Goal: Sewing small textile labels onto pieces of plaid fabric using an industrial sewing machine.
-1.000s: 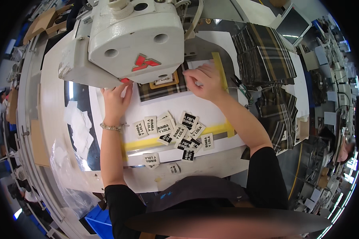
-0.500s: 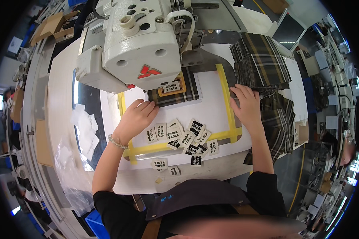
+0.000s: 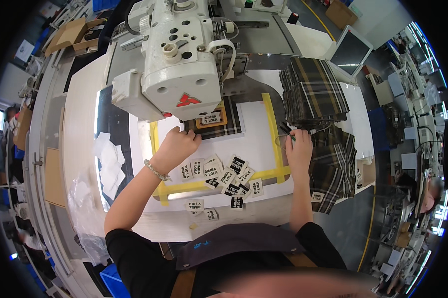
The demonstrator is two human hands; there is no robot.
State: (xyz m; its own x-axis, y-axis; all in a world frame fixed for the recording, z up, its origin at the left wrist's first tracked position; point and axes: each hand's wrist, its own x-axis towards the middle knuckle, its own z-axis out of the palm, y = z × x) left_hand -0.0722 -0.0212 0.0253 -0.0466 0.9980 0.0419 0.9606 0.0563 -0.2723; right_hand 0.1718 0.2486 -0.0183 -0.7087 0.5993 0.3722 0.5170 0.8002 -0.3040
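Observation:
A piece of dark plaid fabric (image 3: 227, 125) lies on the white board under the sewing machine head (image 3: 177, 69). An orange-yellow frame (image 3: 199, 122) sits on it around a pale printed label (image 3: 211, 118). At the fabric's near left corner is my left hand (image 3: 180, 148), its fingers bent and closed at the edge; their tips are partly hidden. On the right, my right hand (image 3: 299, 148) is closed around dark, pointed thread snips (image 3: 285, 128) with a bit of green. Several loose black and white labels (image 3: 226, 176) lie in a heap nearer me.
Stacked plaid pieces (image 3: 316, 92) stand at the right, with more plaid fabric (image 3: 333, 161) draped nearer me. Yellow tape (image 3: 271, 129) borders the board. White scraps (image 3: 110, 161) and clear plastic (image 3: 87, 218) lie left. A screen (image 3: 350, 49) stands far right.
My right hand, earlier with fingers apart beside the plaid stack, now holds the snips. My left hand stays at the fabric corner, its fingers more curled. The whole view has shifted slightly.

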